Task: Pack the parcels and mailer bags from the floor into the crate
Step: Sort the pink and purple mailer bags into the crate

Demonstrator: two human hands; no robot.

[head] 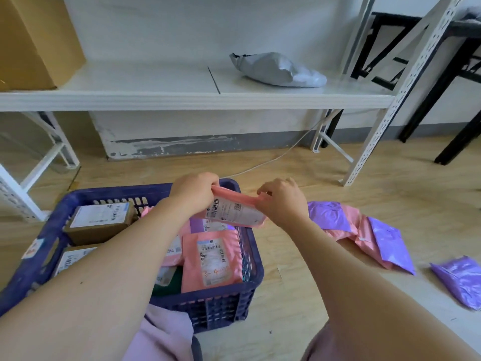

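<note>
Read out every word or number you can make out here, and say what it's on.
"3-4-", handwritten in orange, rest unclear: label of the packed pink mailer in the crate.
Label on the held pink mailer, pinched by left hand and right hand: too blurred.
Labels on the cardboard boxes: too small.

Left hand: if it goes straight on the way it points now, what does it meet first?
Probably the crate's far rim, just beyond the left hand gripping the pink mailer bag. Depth is unclear: if higher, it passes over toward the white cable.
</note>
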